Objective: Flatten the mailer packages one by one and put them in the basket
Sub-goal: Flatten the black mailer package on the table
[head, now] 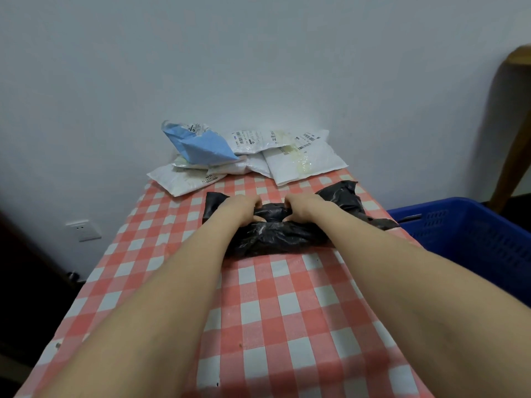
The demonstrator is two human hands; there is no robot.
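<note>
A crumpled black mailer (pixel 275 237) lies in the middle of the red-and-white checked table (pixel 258 311). My left hand (pixel 242 209) and my right hand (pixel 304 209) both grip its bunched far edge, fingers curled into the plastic, thumbs close together. The mailer's black ends stick out past each hand, to the left and to the right. A pile of several white mailers (pixel 301 159) and one blue mailer (pixel 198 145) sits at the far end of the table against the wall. The blue basket (pixel 474 234) stands right of the table.
A white wall rises behind the table, with a power socket (pixel 83 229) low on the left. A wooden chair leg (pixel 508 156) stands behind the basket at the right. Dark floor lies to the table's left.
</note>
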